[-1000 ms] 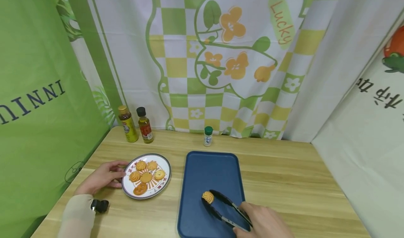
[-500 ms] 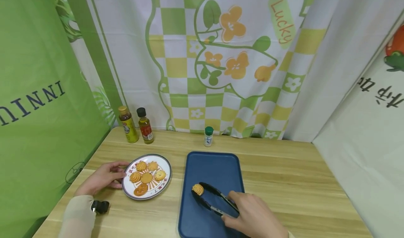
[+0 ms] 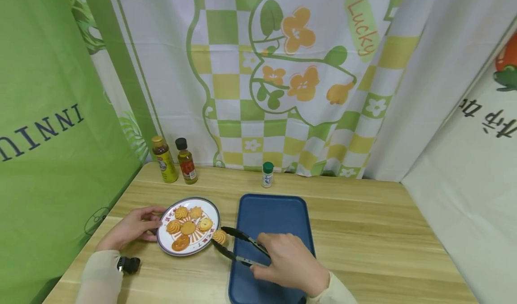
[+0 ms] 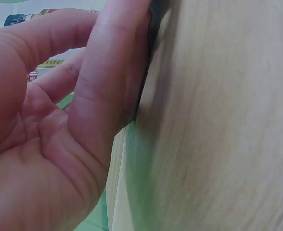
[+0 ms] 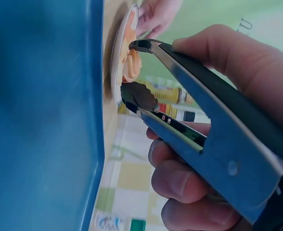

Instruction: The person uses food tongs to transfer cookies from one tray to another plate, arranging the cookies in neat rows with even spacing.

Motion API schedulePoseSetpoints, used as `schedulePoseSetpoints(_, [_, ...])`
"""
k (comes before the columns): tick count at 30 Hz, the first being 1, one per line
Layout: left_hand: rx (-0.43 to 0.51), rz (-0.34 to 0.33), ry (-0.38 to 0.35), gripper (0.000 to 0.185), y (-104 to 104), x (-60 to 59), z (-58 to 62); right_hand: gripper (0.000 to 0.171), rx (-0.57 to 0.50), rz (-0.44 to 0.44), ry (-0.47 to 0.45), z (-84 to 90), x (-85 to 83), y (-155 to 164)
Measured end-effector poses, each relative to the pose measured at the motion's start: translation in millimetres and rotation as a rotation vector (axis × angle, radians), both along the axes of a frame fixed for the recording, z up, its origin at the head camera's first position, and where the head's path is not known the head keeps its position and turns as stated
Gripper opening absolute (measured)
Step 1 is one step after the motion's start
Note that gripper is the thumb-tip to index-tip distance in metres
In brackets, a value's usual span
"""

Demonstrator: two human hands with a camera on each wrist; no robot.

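Note:
In the head view my right hand [image 3: 288,261] grips black-tipped metal tongs [image 3: 240,235]. The tips pinch a swirled butter cookie [image 3: 220,237] at the lower right rim of a patterned white plate [image 3: 208,207]. Several cookies lie on that plate, among them a plain round one [image 3: 188,228] and a pretzel-shaped one [image 3: 180,242]. At the plate's left rim, my left hand [image 3: 135,227] holds the edge with curved fingers. The right wrist view shows the tongs [image 5: 179,72] spread to either side of the cookie [image 5: 131,66], which overlaps the plate [image 5: 115,65].
A blue tray [image 3: 270,214] lies right of the plate, beneath my right forearm. Two sauce bottles [image 3: 164,162] stand at the back left, and a green-capped shaker [image 3: 267,175] stands behind the tray. Curtains surround the wooden table [image 3: 363,223].
My right hand has carried the cookie in the tongs leftward and slightly up the view, from over the blue tray to the plate's right rim. My left hand has stayed at the plate.

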State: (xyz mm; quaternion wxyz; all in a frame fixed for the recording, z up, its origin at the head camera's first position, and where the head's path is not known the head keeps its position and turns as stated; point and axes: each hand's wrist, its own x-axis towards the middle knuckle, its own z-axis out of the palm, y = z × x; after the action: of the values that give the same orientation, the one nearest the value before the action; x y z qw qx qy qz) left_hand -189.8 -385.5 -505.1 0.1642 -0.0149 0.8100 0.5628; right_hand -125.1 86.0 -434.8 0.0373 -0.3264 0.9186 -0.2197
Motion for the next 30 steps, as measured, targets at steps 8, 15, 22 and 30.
schedulePoseSetpoints(8, [0.013, -0.007, -0.004, 0.065, -2, -0.7, -3.1, 0.029, 0.043, 0.051, 0.032, -3.5, -10.8, -32])
schedulePoseSetpoints(15, [0.024, -0.001, -0.015, 0.066, -3, -0.2, -0.9, 0.031, 0.077, 0.07, 0.063, -7.2, -19.3, -51])
schedulePoseSetpoints(22, [0.024, -0.003, -0.018, 0.066, -2, -0.9, -2.3, 0.031, 0.103, 0.064, 0.073, -8.6, -21.8, -61])
schedulePoseSetpoints(30, [0.015, -0.012, -0.008, 0.066, -3, -1.6, -2.7, 0.031, 0.116, 0.049, 0.057, -7.1, -20.9, -62])
